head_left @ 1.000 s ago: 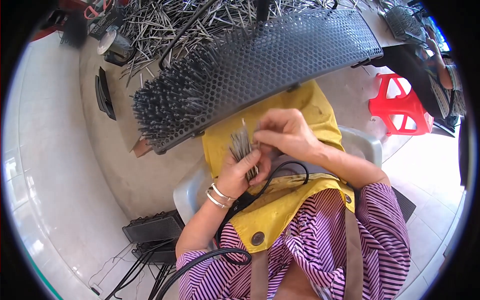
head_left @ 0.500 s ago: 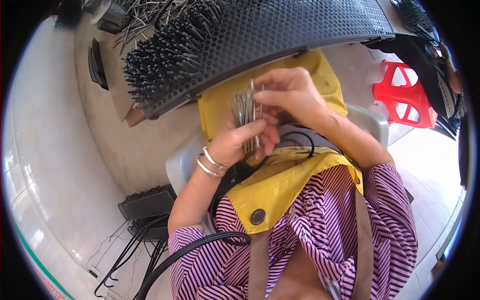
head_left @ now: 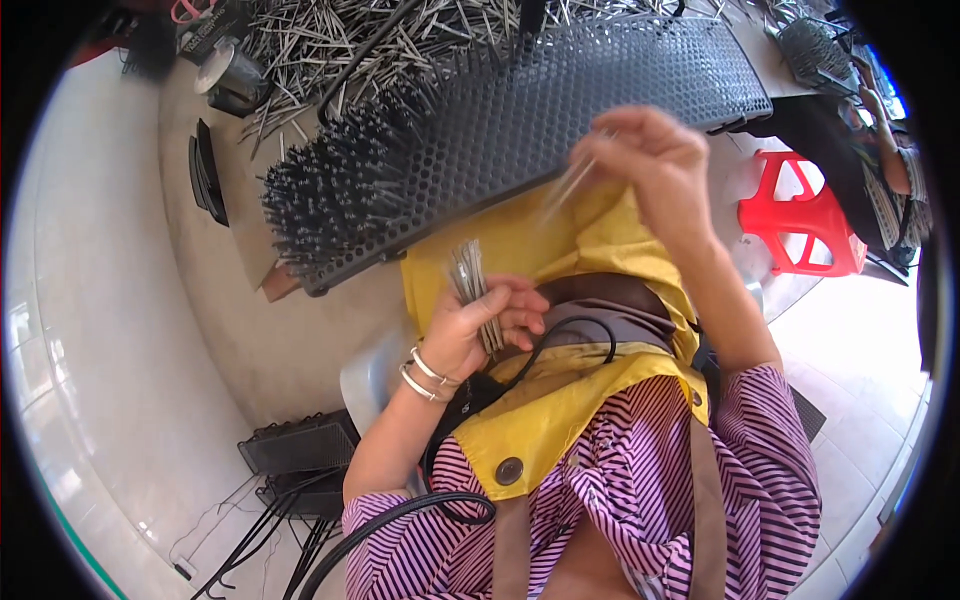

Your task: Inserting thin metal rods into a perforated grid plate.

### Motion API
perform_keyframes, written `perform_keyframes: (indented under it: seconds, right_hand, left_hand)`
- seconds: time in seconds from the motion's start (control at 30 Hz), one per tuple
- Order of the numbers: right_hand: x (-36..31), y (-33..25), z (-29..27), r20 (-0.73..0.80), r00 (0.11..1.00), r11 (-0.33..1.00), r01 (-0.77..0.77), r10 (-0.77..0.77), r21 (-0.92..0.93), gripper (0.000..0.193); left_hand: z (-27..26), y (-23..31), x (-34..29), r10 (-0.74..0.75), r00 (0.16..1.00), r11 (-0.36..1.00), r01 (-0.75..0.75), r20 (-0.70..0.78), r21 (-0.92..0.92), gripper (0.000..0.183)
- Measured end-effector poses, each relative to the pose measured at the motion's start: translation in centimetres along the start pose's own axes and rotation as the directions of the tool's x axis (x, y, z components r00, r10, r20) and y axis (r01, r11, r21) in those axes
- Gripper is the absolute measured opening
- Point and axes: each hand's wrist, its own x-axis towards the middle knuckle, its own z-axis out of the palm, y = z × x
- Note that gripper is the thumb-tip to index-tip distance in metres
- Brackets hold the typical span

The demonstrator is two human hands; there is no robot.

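In front of my lap, my left hand [head_left: 462,325] is closed around a bundle of thin silvery metal strips [head_left: 467,268], which stand nearly upright out of the grip. My right hand [head_left: 660,170] is raised to the right of it, pinching a few thin metal strips [head_left: 570,190] that are smeared by motion. They hang just off the near edge of a black perforated rack [head_left: 590,100]. Many dark, thin pieces [head_left: 335,190] stand upright in the holes at the rack's left end. The holes of its middle and right part show bare.
Behind the rack lies a loose heap of metal strips [head_left: 370,45], with a metal cup [head_left: 228,75] at its left. A red stool [head_left: 795,215] stands at right, near another person's arm [head_left: 893,150]. Black racks [head_left: 300,440] lie low at left. A black cable [head_left: 390,510] crosses my left side.
My right hand has left the bundle, moving up and right toward the rack with a few strips in its fingers. The left hand has lowered slightly and keeps the bundle.
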Motion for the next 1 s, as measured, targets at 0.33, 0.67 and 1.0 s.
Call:
perform_keyframes:
  seconds: [0.33,0.67,1.0]
  right_hand:
    - [9.1,-2.1,-1.1,-0.279,0.879,0.91,0.412,-0.386,0.039,0.006]
    - [11.1,-0.5,-0.5,-0.103,0.89,0.896,0.441,-0.444,-0.054,0.015]
    - [10.7,-1.5,0.8,0.045,0.91,0.892,0.414,-0.413,-0.181,0.014]
  left_hand:
    - [-0.1,-0.6,0.2,-0.013,1.0,1.0,0.014,0.017,-0.023,0.029]
    - [0.1,-0.6,0.1,-0.022,0.999,0.996,0.024,0.03,-0.089,0.028]
    - [-0.1,-0.7,0.1,-0.044,0.999,0.995,0.046,0.028,-0.088,0.027]
